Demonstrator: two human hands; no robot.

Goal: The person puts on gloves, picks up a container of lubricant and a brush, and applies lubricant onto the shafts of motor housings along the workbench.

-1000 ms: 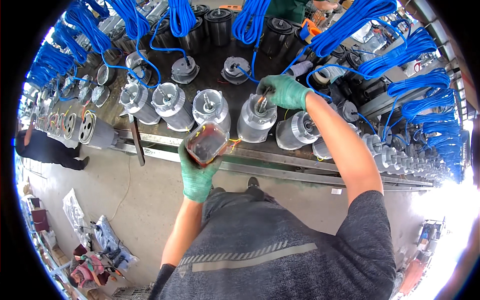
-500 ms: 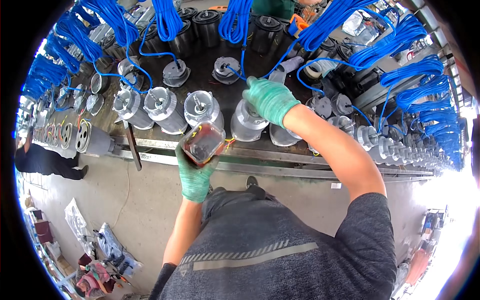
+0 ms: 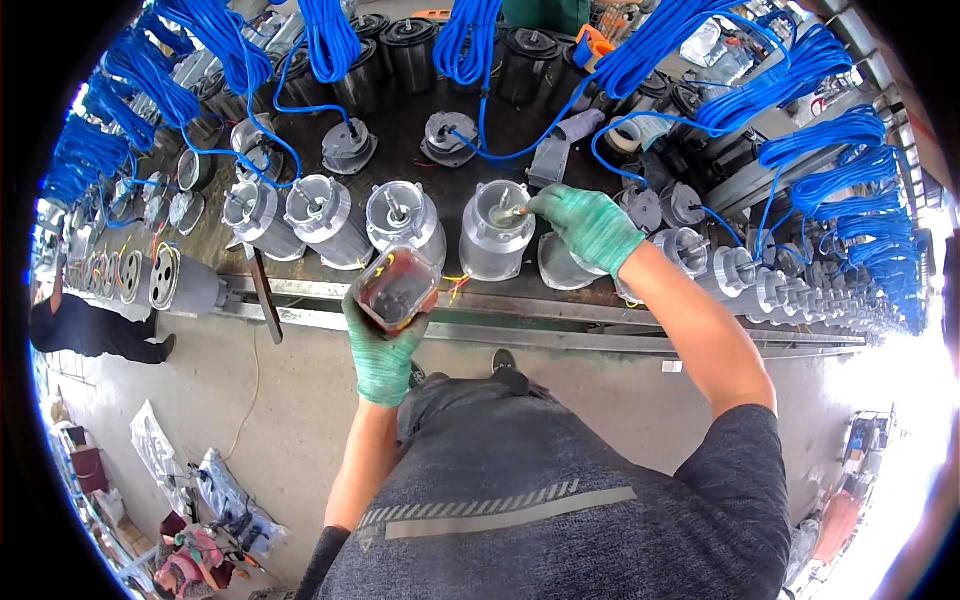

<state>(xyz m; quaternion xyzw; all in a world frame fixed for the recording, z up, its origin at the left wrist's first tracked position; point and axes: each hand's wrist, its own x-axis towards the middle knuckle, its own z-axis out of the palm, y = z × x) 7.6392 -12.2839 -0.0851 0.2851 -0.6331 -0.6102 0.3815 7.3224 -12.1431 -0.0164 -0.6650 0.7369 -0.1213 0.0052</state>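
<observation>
My left hand [image 3: 383, 352], in a green glove, grips a clear rectangular container [image 3: 401, 290] with something reddish inside, tilted in front of the bench edge. My gloved right hand [image 3: 590, 226] is closed on a small brush [image 3: 513, 212]; its pale tip reaches into the open top of a grey metal motor housing [image 3: 493, 255]. A shaft stands up in that housing. Left of it is another upright motor housing [image 3: 405, 225], partly behind the container. One more housing [image 3: 566, 264] sits under my right hand and is partly hidden by it.
Further motor housings [image 3: 325, 228] line the front of the dark bench [image 3: 410, 158] on both sides. Behind them stand round end caps [image 3: 349, 148] wired to blue cable coils [image 3: 460, 45] hanging above. Black cylinders [image 3: 528, 65] fill the back. A person [image 3: 95, 322] stands at far left.
My right hand has moved right and slightly down from over the housing, bringing the brush tip and the housing's open top into view. The left hand with the container has shifted slightly left.
</observation>
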